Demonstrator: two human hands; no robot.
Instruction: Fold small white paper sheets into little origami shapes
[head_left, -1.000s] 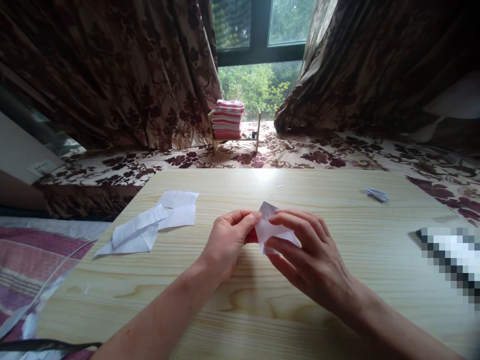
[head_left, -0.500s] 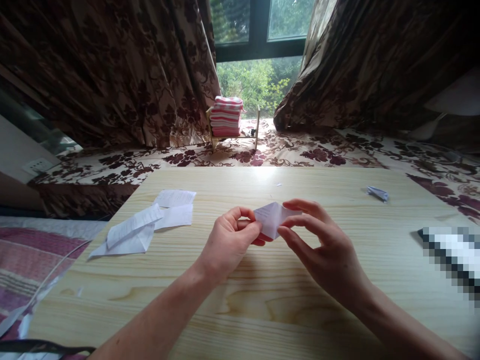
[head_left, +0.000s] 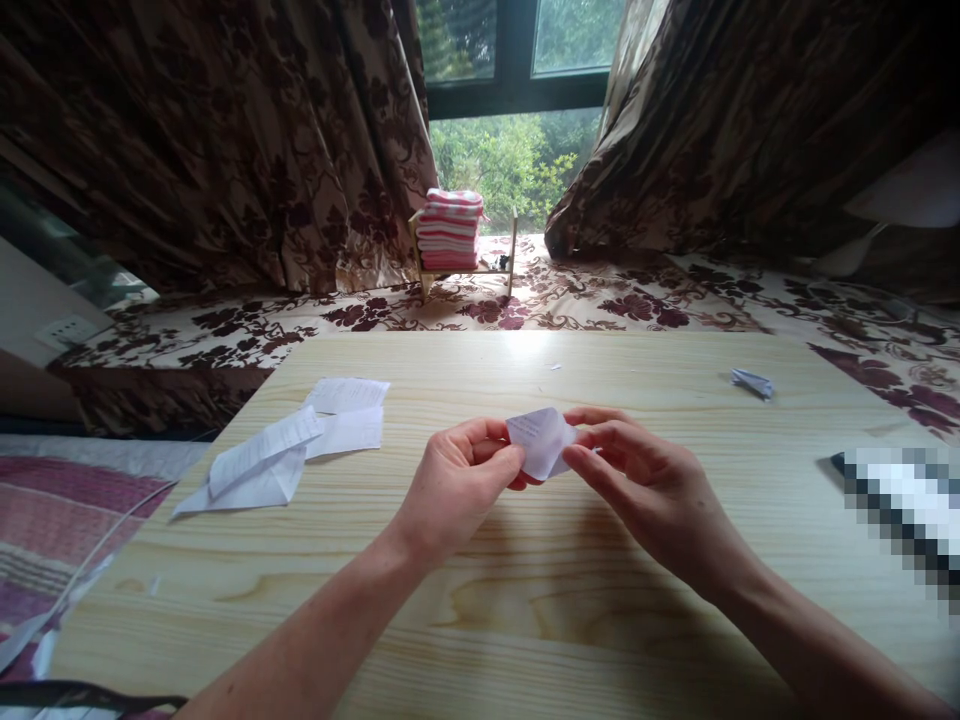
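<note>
A small folded piece of white paper [head_left: 538, 442], with faint print on it, is held up over the wooden table [head_left: 480, 600]. My left hand [head_left: 469, 470] pinches its left edge between thumb and fingers. On the other side my right hand [head_left: 637, 465] has its thumb and fingertips closed on the right edge. The right fingers hide part of the paper there.
Several loose paper sheets [head_left: 266, 455] lie at the table's left. A small folded paper piece [head_left: 751, 384] is at the back right, near a pixelated object [head_left: 900, 510]. Beyond the table, a little rack holds stacked pink-and-white cloths [head_left: 450, 230].
My right fingers have drawn together on the paper's right side. The flap that stuck out to the right is now turned or covered, and the paper looks more compact.
</note>
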